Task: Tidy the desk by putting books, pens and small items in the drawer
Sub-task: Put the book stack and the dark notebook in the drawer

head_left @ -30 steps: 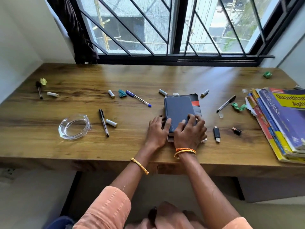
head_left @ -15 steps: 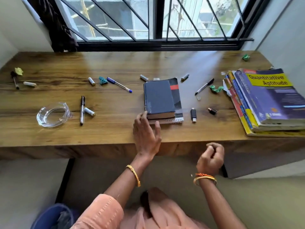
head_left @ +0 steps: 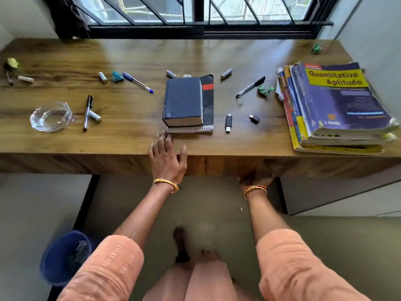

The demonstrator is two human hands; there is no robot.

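1. Dark book (head_left: 183, 101) sits on spiral notebook (head_left: 207, 105), mid-desk (head_left: 130, 135); both hands have come off it
2. Left hand (head_left: 167, 160) lies flat, released, fingertips at notebook's corner
3. Right hand (head_left: 256, 177) has dropped under the desk edge, likely reaching for the drawer; blurred, grip state cannot be told
4. Count: four pens, five batteries, two USB pieces

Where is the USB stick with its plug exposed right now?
In the head view, the USB stick lies on the desk just right of the spiral notebook, with its small black cap further right.
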